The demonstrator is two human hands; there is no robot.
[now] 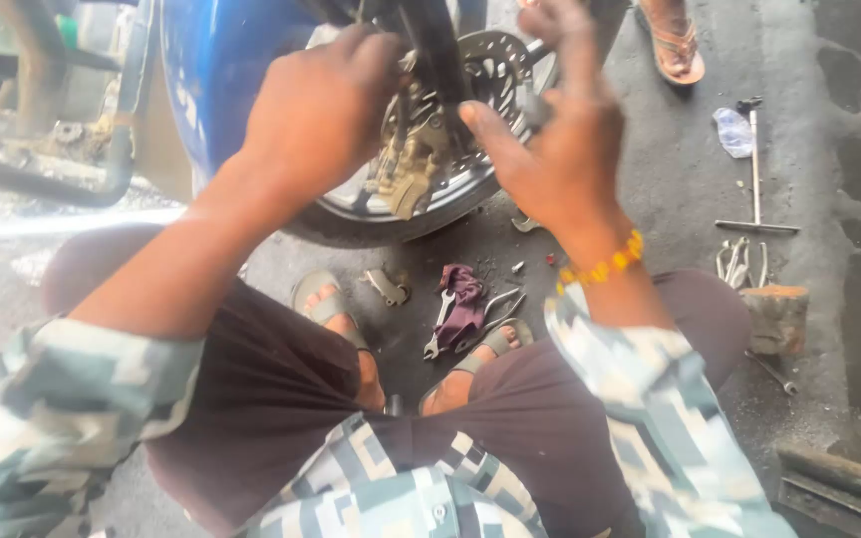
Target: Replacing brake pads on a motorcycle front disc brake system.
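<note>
I squat in front of a motorcycle wheel (391, 214) with a drilled brake disc (495, 60) and a gold brake caliper (411, 169). My left hand (316, 110) reaches over the caliper, its fingers curled around something at the fork that stays hidden. On the right side of the disc, my right hand (555, 139) has thumb and fingers pinched around a small dark part. A yellow bead bracelet (605, 264) circles that wrist. A blue fender (211, 60) sits left of the wheel.
On the concrete between my sandalled feet lie a wrench (440, 324), a maroon rag (465, 299), pliers (495, 309) and a brake pad (388, 287). A T-handle wrench (754, 169), several spanners (739, 261) and a wood block (777, 317) are at right. Another person's sandalled foot (672, 40) stands behind.
</note>
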